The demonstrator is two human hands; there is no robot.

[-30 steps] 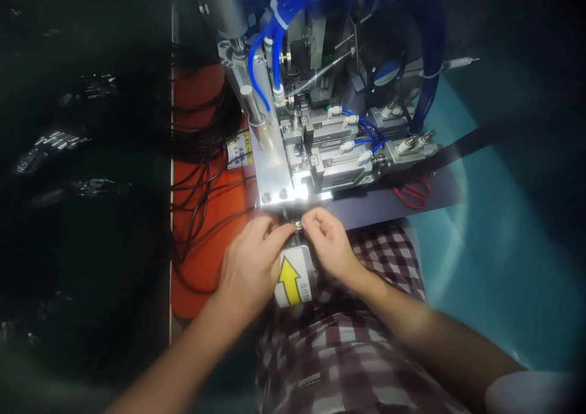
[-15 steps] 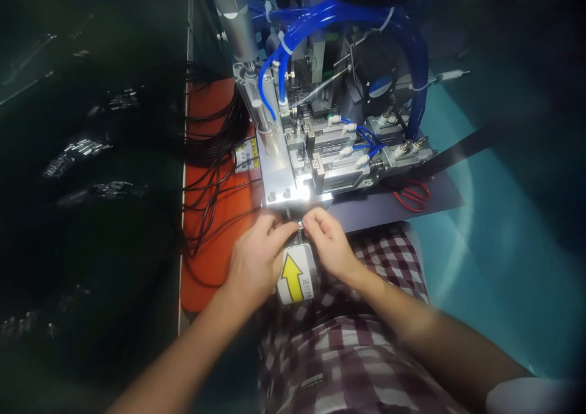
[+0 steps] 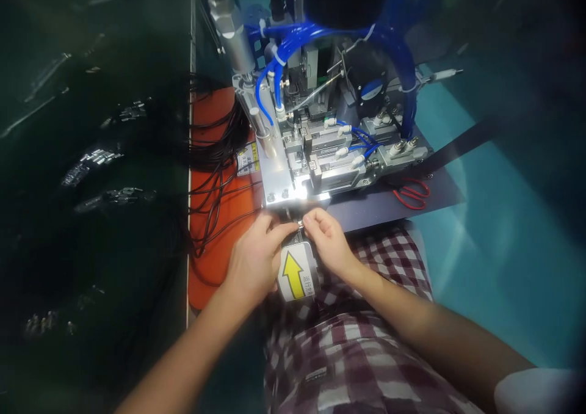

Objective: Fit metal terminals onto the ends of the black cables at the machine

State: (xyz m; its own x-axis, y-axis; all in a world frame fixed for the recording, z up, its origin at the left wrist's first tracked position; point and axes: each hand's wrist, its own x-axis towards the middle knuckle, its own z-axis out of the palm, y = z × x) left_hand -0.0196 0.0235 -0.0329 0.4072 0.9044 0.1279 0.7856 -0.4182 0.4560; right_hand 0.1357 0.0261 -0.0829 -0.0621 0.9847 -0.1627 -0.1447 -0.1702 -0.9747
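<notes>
My left hand (image 3: 259,252) and my right hand (image 3: 329,240) meet at the front of a metal machine (image 3: 286,179). Between their fingertips is a small shiny metal piece (image 3: 301,223), partly covered, its kind too small to make out. Both hands are closed in a pinch around it, the left from one side and the right from the other. Just below them a white plate with a yellow arrow (image 3: 293,273) sticks out toward me. A thin black cable (image 3: 229,220) runs across the orange surface to the left hand.
Black cables (image 3: 220,139) lie bundled on an orange mat (image 3: 215,255) left of the machine. Blue air tubes (image 3: 302,32) arch over it. Red-handled scissors (image 3: 412,194) rest on the dark plate at right. Small metal parts (image 3: 94,160) lie on the dark surface at far left.
Both hands keep the same pinch at the same spot on the machine. The camera view has shifted slightly; nothing else has visibly moved.
</notes>
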